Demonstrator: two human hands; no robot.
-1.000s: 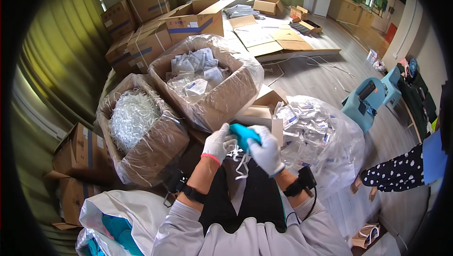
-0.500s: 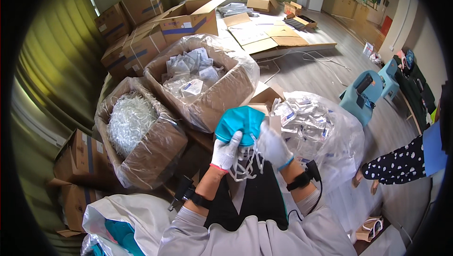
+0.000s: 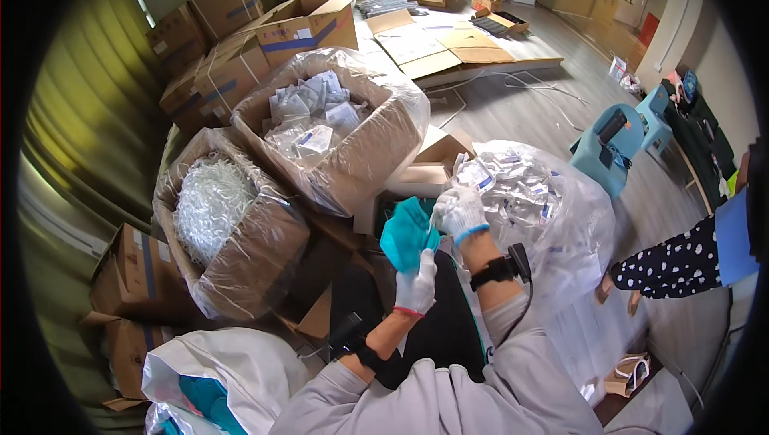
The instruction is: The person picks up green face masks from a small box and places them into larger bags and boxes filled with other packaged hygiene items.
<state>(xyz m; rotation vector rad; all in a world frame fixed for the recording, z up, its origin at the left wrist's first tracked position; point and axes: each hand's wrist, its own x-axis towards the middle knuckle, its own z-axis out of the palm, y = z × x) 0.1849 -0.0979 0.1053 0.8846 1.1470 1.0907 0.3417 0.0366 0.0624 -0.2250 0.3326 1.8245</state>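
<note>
My left hand [image 3: 416, 284], in a white knit glove with a red cuff, is closed on a teal cup-shaped mask [image 3: 407, 235] and holds it tilted over my lap. At the mask's right edge is my right hand [image 3: 460, 211], gloved in white with a blue cuff. Its fingers are pinched together, with a thin white strap seeming to run from them along the mask; the fingertips are partly hidden. Black bands with small devices are on both wrists.
Ahead stand lined cartons: one with white straps [image 3: 215, 207], one with clear packets [image 3: 316, 118]. A plastic bag of packets [image 3: 513, 187] lies right. A white sack [image 3: 248, 363] with teal pieces sits lower left. A blue chair [image 3: 609, 147] and another person's legs [image 3: 665, 263] are right.
My left hand has shifted right and lower, turning the mask to a steeper tilt. My right hand has steadied from a blur at its right edge. The bunch of hanging white straps no longer shows.
</note>
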